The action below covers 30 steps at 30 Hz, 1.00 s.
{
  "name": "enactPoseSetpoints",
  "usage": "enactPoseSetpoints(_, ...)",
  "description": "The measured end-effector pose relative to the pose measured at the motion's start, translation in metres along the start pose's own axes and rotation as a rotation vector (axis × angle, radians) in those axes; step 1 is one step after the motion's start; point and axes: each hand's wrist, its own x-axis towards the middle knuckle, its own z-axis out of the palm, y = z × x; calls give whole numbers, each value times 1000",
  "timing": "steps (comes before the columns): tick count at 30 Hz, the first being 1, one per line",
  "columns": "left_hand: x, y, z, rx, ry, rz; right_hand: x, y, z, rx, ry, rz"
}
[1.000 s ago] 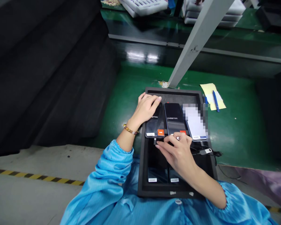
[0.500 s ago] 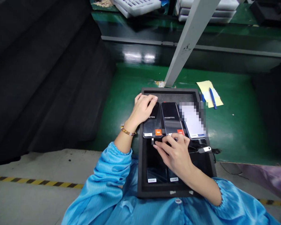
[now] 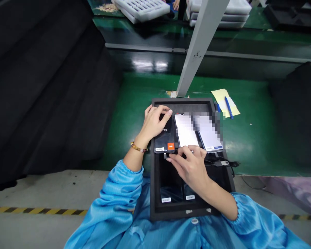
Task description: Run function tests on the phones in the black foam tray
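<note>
A black foam tray (image 3: 153, 193) holds several smartphones in two rows. My left hand (image 3: 155, 121) lies over the upper end of the dark left phone (image 3: 162, 141), fingers curled around it and thumb at its right edge. White text and an orange square show on that phone's screen. At its lower edge my right hand (image 3: 191, 165) pinches a small USB cable plug (image 3: 166, 156); whether the plug is fully seated I cannot tell. The middle phone (image 3: 187, 133) and right phone (image 3: 209, 136) have bright white screens. My right hand partly covers the dark lower-row phones (image 3: 171, 193).
Black cables (image 3: 234, 164) with a silver connector (image 3: 223, 163) cross the tray's right edge. Blue pens (image 3: 228, 107) and yellow paper (image 3: 217, 93) lie beyond it. A grey post (image 3: 197, 52) rises behind the tray. Black curtain (image 3: 54, 86) hangs left. White trays (image 3: 142, 8) stand at the back.
The middle phone's screen has turned from dark with an orange square to bright white. Both hands stay at the left phone. The whole view has shifted slightly.
</note>
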Motion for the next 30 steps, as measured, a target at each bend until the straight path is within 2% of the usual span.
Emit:
enactPoseSetpoints(6, 1, -1, 4, 20, 15, -18, 3, 0, 2, -37, -26, -11)
enactPoseSetpoints(21, 1, 2, 3, 33, 32, -40, 10, 4, 2, 41, -92, 148)
enactPoseSetpoints(25, 0, 1, 4, 51, 22, -42, 11, 2, 8, 15, -101, 110)
enactPoseSetpoints(28, 0, -3, 4, 23, 16, -21, 15, 1, -7, 57, -98, 28)
enactPoseSetpoints(30, 0, -5, 4, 0, 9, -26, 14, -1, -35, 239, -124, -66)
